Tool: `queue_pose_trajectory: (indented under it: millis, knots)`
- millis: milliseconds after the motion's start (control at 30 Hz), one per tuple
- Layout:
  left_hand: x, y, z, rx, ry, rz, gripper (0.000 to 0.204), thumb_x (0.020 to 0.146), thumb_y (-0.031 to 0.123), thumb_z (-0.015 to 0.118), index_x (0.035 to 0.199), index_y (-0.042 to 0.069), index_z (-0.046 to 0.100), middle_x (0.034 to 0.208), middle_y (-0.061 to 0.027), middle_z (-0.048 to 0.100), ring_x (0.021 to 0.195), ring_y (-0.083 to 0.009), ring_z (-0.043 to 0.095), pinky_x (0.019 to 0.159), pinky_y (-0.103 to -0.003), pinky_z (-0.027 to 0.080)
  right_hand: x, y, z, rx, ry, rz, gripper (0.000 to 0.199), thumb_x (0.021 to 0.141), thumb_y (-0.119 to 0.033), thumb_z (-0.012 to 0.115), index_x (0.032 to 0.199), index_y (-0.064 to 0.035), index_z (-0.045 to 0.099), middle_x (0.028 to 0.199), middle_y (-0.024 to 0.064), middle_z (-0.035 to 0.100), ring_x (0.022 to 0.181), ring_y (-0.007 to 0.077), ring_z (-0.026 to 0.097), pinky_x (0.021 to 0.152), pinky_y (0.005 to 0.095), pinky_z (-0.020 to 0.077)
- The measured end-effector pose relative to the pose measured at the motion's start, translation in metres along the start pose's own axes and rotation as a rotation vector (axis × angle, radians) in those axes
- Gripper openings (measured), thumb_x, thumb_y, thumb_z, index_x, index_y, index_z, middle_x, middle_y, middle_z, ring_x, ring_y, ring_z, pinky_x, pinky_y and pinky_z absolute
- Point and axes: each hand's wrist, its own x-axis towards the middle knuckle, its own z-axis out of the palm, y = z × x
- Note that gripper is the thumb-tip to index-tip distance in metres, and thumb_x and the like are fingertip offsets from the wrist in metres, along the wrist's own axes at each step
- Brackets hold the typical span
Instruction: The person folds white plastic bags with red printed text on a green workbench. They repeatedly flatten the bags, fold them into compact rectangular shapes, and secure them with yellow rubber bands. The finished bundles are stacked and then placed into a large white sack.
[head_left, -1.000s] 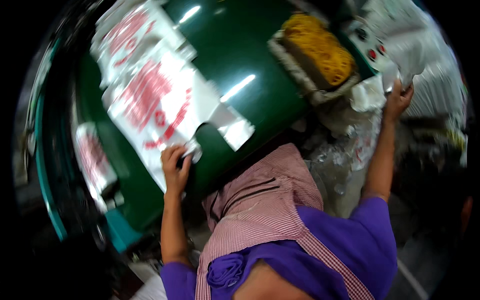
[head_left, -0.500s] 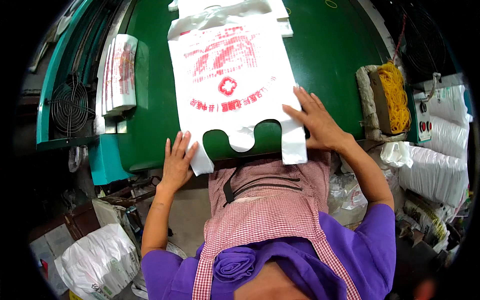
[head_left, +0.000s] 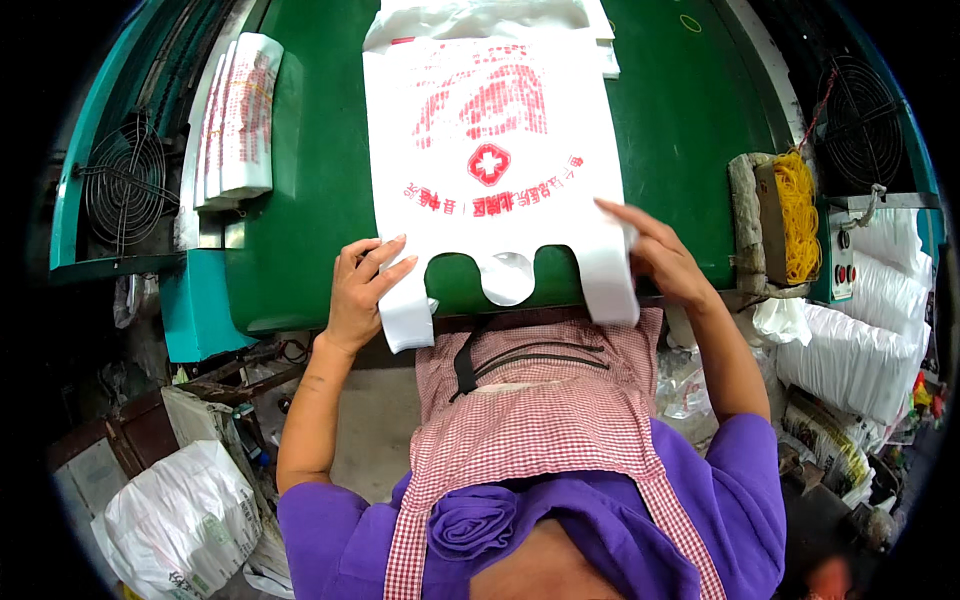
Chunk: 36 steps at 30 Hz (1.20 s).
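Note:
A stack of white plastic vest bags with red print and a red cross emblem lies flat on the green table, its handle cutouts hanging over the near edge. My left hand rests at the left handle, fingers apart and tips on the plastic. Along the right side is my right hand, its index finger stretched over the stack's edge. The other right fingers are partly hidden and a little blurred. Both hands touch the sides of the stack.
Folded printed bags lie at the table's left edge. On the right, a box holds yellow rubber bands beside a control panel with red buttons. Wire-guarded fans flank the green table. White bundles are stacked at right.
The bag stack has shifted slightly to the right in view. My left hand has come in over the left handle. My right hand's fingers have bent around the right edge.

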Motion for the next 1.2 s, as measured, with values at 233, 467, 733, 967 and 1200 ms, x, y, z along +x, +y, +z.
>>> queue_pose_trajectory:
  millis: [233,467,733,967,1200]
  knots:
    - [0.005,0.0,-0.021,-0.121,-0.158,0.005,0.038,0.073,0.015,0.071,0.11,0.013,0.063,0.131,-0.0042,0.055,0.122,-0.0299,0.043,0.099,-0.04,0.036,-0.018,0.03,0.006,-0.44,-0.025,-0.399,0.055,0.072,0.014,0.054,0.123,-0.0079,0.061,0.105,0.0107,0.066,0.09,0.0259,0.064,0.083,0.0319,0.0499]
    - [0.058,0.0,-0.01,-0.411,-0.197,-0.182,0.021,0.081,0.011,0.065,0.099,0.003,0.062,0.082,-0.0157,0.065,0.072,-0.032,0.064,0.064,-0.038,0.05,-0.009,0.035,-0.011,-0.917,-0.029,-0.806,0.029,0.073,-0.002,0.066,0.101,-0.0121,0.063,0.12,0.0138,0.057,0.12,0.0308,0.05,0.105,0.0476,0.0358]
    - [0.134,0.026,0.041,-0.036,-0.146,-0.071,0.026,0.079,0.015,0.061,0.104,0.007,0.062,0.092,-0.0134,0.064,0.085,-0.0316,0.062,0.07,-0.041,0.05,0.091,-0.01,0.039,-0.752,0.14,-0.354,0.031,0.088,-0.03,0.06,0.112,-0.0096,0.056,0.07,0.0157,0.063,0.064,0.0313,0.063,0.06,0.0416,0.0487]
    - [0.067,0.065,0.026,0.053,-0.164,0.27,0.046,0.08,0.011,0.055,0.126,0.013,0.055,0.138,-0.0142,0.046,0.123,-0.0313,0.048,0.097,-0.044,0.042,0.075,0.01,0.051,-1.206,0.151,-0.629,0.033,0.089,-0.033,0.057,0.11,-0.0072,0.058,0.132,0.0182,0.049,0.12,0.0351,0.048,0.089,0.0441,0.044]
    - [0.173,0.014,0.017,-0.377,-0.579,-0.212,0.027,0.075,0.01,0.064,0.102,0.01,0.065,0.084,-0.0167,0.067,0.082,-0.0352,0.065,0.073,-0.041,0.051,0.069,-0.041,0.023,-0.847,0.07,-0.735,0.054,0.089,-0.029,0.058,0.135,-0.0036,0.044,0.14,0.0204,0.042,0.129,0.036,0.04,0.106,0.0413,0.0343]
